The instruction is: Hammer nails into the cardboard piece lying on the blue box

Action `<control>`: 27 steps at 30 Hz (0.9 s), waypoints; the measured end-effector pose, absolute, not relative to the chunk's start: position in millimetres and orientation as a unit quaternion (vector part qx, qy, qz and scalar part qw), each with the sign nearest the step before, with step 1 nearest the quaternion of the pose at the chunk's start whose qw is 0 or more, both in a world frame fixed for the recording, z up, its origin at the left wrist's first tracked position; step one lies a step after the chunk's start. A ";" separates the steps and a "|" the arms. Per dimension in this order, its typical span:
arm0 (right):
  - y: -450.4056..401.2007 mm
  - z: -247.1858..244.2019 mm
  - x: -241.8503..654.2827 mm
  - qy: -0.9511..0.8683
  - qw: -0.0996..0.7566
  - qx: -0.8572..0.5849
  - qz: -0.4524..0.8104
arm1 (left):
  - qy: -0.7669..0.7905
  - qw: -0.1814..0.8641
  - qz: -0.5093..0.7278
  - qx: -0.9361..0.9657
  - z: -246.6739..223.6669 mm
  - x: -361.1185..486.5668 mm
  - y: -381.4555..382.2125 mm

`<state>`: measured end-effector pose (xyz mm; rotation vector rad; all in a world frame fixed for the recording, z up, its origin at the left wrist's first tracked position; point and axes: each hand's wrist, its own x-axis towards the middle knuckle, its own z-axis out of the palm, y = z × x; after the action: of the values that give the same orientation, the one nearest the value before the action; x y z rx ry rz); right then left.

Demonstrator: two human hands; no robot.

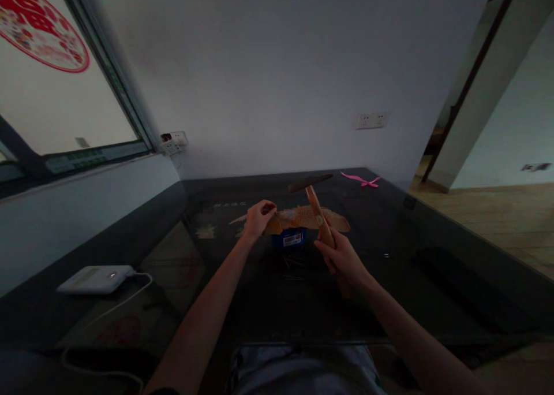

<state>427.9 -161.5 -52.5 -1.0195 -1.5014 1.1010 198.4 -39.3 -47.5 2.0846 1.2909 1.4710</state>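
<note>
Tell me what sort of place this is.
Probably a room in a home: a dark table against a plain wall, wall sockets, and a window bearing a red round decoration.

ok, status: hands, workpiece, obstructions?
Left hand: curled at brown piece, grip unclear. Right hand: holding hammer, head up. Brown piece: over blue box. Nothing visibly in the way.

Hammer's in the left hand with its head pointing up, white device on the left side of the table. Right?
One error: the hammer is in the right hand. The left hand is at the brown piece instead; the head view shows it. The white device is indeed on the left side of the table.
</note>
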 end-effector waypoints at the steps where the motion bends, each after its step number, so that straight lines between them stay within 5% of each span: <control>1: -161.4 -52.5 427.9 -0.619 0.487 -0.420 0.452 | 0.448 0.138 0.509 0.722 -47.4 198.6 -39.7; 16: -158.7 -48.4 428.8 -0.647 0.451 -0.453 0.416 | 0.456 0.159 0.498 0.720 -50.5 200.3 -40.5; 27: -131.9 10.3 447.0 -0.758 0.299 -0.507 0.282 | 0.458 0.185 0.503 0.710 -56.7 198.1 -33.8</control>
<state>447.0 -131.9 10.3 -1.3470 -2.0122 0.7501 198.1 -33.8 -56.7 1.9992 1.2900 1.4164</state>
